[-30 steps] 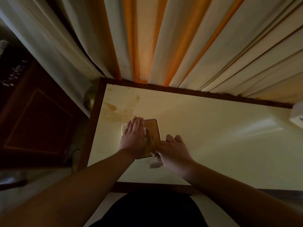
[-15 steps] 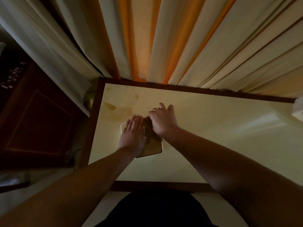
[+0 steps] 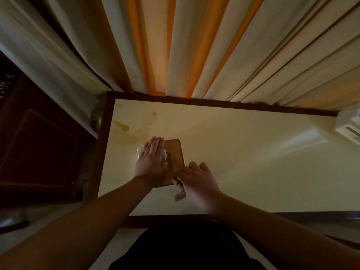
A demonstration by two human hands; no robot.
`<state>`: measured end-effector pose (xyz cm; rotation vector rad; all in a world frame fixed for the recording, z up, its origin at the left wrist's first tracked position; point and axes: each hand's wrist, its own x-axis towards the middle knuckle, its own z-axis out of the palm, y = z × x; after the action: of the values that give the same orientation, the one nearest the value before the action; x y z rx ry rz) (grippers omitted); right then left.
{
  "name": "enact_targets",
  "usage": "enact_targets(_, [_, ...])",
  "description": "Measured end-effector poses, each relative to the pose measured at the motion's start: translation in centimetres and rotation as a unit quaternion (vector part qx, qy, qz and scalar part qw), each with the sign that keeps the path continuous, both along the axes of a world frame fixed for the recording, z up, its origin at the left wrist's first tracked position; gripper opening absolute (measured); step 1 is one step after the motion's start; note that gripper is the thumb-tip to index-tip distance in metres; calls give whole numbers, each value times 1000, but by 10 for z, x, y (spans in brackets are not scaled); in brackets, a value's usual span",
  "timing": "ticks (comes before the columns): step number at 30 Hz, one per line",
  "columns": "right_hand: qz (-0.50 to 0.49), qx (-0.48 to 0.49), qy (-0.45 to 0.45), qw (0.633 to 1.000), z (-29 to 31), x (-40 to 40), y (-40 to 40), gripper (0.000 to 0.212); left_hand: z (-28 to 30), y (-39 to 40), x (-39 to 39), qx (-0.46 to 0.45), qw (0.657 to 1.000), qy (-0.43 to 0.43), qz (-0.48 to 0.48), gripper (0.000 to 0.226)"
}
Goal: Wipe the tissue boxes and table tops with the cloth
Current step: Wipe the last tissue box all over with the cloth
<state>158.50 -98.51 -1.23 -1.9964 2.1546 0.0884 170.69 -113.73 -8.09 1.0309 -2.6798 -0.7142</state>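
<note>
Box (image 3: 174,156) sits near the table's (image 3: 243,152) left end, brown top facing me, tissue showing at the slot. My left hand (image 3: 151,162) lies flat on its left half, fingers straight, pinning it. Right hand (image 3: 198,180) is at the near-right corner w/ the cloth (image 3: 180,193) bunched in curled fingers, a tail hanging out below. To do this well: keep the left palm pressing so the box can't skid, run the cloth along the top and down the edge, skip the slot (no snagging tissue). Stains (image 3: 134,127) at the far-left corner look like the next job, prob. w/ firmer rubs.
</note>
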Motion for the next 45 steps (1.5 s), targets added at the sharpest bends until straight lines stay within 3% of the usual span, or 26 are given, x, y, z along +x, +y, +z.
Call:
enact_targets(3, [-15, -42, 11, 999, -4, -4, 0, 35, -4, -2, -1, -7, 1000, 4, -15, 60])
enact_targets(6, [-63, 73, 17, 995, -2, -16, -24, 47, -7, -4, -1, -9, 1000, 9, -18, 56])
enact_targets(8, [-112, 92, -1, 989, -3, -24, -43, 54, -10, -4, 0, -11, 1000, 23, -18, 55])
enact_targets(9, [-130, 80, -21, 988, -4, -28, -53, 53, -10, -4, 0, -15, 999, 30, -17, 57])
enact_targets(12, [-152, -36, -93, 983, -12, -42, -77, 19, -11, -3, 1, -24, 999, 40, -20, 59])
enact_targets(16, [-136, -57, -145, 978, -20, -55, -84, 23, -11, -5, 2, -14, 998, 43, -34, 59])
enact_targets(19, [-155, -54, -125, 978, -25, -59, -68, 16, -13, -12, -3, -41, 992, 49, -105, 57])
enact_targets(22, [-190, -69, -93, 975, -27, -59, -32, 15, -13, -32, -14, -119, 954, 15, -275, 61])
enact_targets(26, [-207, -96, -55, 972, -26, -42, 18, 11, -1, -55, -34, -188, 857, -38, -479, 67])
enact_targets(29, [-210, -102, -35, 972, -27, -32, 34, 14, 5, -59, -44, -246, 823, -36, -511, 70])
enact_targets(32, [-208, -121, -28, 970, -28, -27, 37, 13, 9, -55, -37, -299, 813, -14, -500, 62])
enact_targets(36, [-201, -144, -41, 968, -32, -29, 37, 11, 13, -38, -17, -315, 840, 67, -436, 44])
enact_targets(40, [-180, -171, -37, 968, -36, -32, 37, 6, 9, -19, 2, -298, 890, 83, -335, 22])
enact_targets(45, [-148, -181, -32, 972, -40, -36, 37, 16, 9, 12, 8, -186, 962, 119, -159, 23])
